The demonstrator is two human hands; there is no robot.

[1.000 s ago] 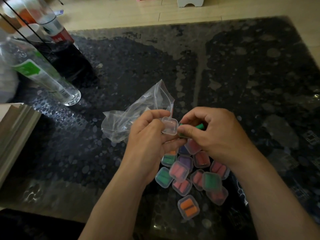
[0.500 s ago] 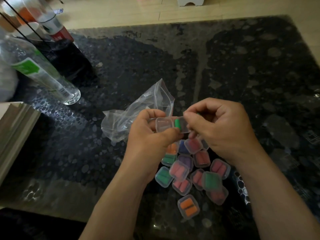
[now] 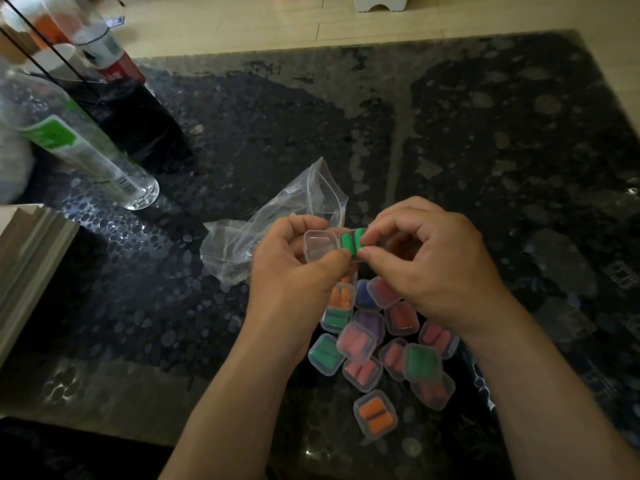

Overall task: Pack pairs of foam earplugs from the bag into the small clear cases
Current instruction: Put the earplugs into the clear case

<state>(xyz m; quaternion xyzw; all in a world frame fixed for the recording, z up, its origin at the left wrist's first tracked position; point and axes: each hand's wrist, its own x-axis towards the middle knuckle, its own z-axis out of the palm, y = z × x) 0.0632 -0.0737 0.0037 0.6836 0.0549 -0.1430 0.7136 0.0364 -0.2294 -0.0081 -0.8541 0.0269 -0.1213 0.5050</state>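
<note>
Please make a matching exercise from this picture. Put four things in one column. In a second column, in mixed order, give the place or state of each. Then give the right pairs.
Things
1. open clear case
2. plastic bag
3. case with orange earplugs
4. clear bottle

Places or states
a. closed, nearest the camera in the pile
b. at the far left of the table
c. held by the left hand and right hand, with green earplugs inside
d. crumpled on the table beyond the left hand

Pairs: 1-c, 2-d, 3-a, 4-b
</note>
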